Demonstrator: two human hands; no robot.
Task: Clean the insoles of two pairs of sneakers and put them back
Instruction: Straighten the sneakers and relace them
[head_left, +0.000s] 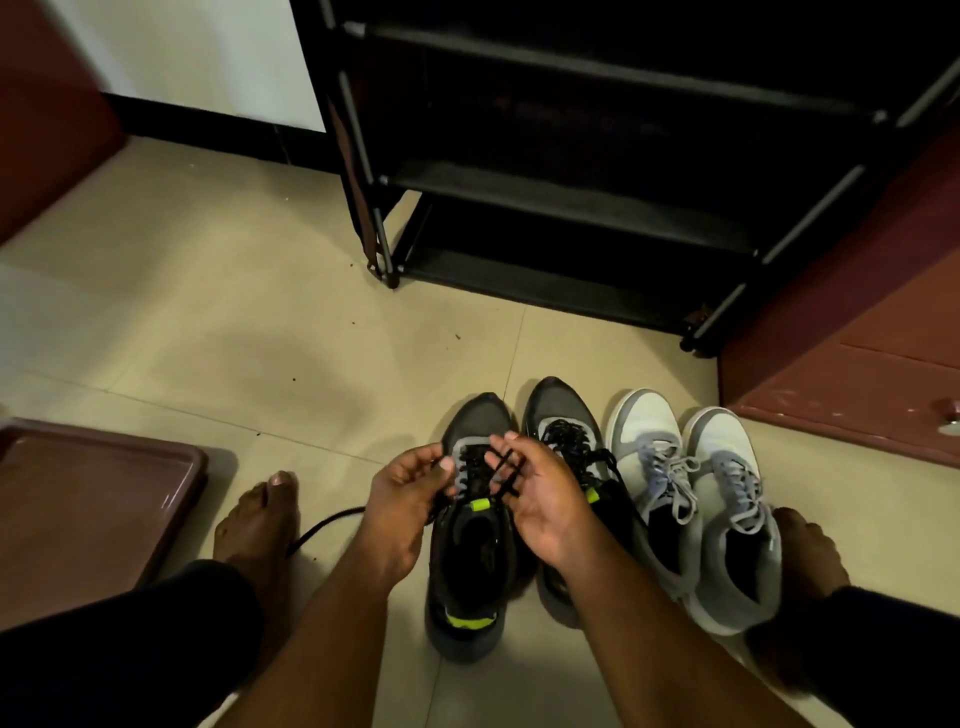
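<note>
Left hand (400, 499) and right hand (530, 493) each pinch the black lace (501, 470) over the black sneaker (467, 545); grey pair (696, 509) at 3 o'clock.

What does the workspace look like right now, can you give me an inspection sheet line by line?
Surface: beige tiled floor, a few dark specks.
Job's things: black sneakers and grey-white sneakers side by side, toes toward the rack.
Clutter: brown tray at left.
Grips: left hand and right hand both pinch the black laces of the leftmost black sneaker.
Cables: nothing seen; one lace end trails left on the floor.
Surroundings: black shoe rack, white wall, reddish-brown furniture at right, bare feet either side.
</note>
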